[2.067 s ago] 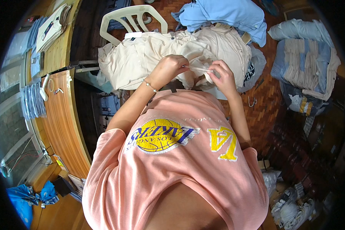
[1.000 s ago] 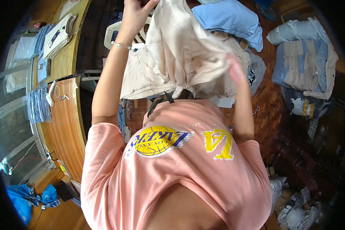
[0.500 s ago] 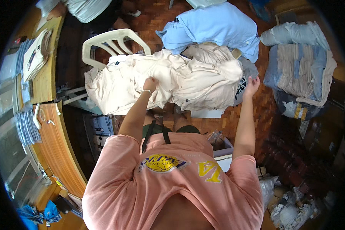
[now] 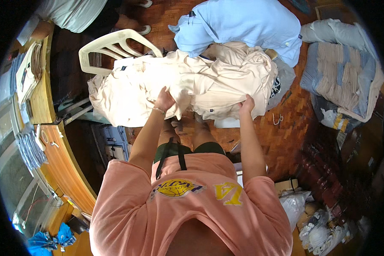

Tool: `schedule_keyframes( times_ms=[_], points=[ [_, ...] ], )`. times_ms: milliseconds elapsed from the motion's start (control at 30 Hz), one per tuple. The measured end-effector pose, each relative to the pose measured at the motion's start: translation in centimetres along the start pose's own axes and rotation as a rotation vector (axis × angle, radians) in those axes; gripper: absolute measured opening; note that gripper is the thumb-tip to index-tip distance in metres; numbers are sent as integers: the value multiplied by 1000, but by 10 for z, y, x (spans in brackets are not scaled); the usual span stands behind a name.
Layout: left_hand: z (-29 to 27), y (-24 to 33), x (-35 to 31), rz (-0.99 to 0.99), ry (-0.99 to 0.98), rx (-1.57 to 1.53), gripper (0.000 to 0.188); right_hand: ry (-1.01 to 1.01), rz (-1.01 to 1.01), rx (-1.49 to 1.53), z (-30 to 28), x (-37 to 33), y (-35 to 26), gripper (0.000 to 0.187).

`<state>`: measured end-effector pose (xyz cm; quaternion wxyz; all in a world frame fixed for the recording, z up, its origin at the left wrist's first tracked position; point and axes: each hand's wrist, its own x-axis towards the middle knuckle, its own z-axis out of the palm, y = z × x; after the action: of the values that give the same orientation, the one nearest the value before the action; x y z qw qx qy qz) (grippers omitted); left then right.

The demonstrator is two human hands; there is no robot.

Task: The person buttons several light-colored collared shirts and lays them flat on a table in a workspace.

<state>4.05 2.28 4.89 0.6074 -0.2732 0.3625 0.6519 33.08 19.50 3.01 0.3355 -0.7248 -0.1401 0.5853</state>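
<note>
Heaped cream-coloured shirts [image 4: 134, 96] spread across a low support in front of me, their front edge hanging down. My left hand [image 4: 164, 100] is on the middle of the heap, its fingers closed on a fold of the cloth. Toward the right, my right hand [image 4: 246, 104] pinches the front edge of the cream shirt [image 4: 219, 106] near a small dark label. Folds cover some of the fingertips of both hands. Behind the heap lies a pile of light blue shirts [image 4: 243, 25], touching the cream cloth.
A pale plastic chair [image 4: 87, 57] stands behind the heap at left. Stacked folded garments in plastic [image 4: 339, 74] lie at right. A wooden table [image 4: 70, 166] runs along the left. Another person [image 4: 79, 15] is at the far left. A white strip [image 4: 278, 119] lies on the parquet floor.
My right hand has moved left from the plastic bag at the heap's right end and now grips the shirt's front edge. My left hand stays on the cloth. The view has shifted slightly.
</note>
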Motion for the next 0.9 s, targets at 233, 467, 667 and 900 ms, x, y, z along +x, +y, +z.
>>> schedule_keyframes(
  times_ms=[233,467,667,900],
  points=[
    [29,31,-26,-154,-203,333,44,-588,466,-28,-24,-48,-58,41],
    [26,90,-111,223,-139,355,26,-668,121,201,-71,-99,-115,39],
    [37,150,-192,722,75,726,23,-770,-109,181,-60,-144,-159,34],
    [49,247,-287,790,-17,541,22,-805,-289,37,22,-226,-162,31]
  ],
)
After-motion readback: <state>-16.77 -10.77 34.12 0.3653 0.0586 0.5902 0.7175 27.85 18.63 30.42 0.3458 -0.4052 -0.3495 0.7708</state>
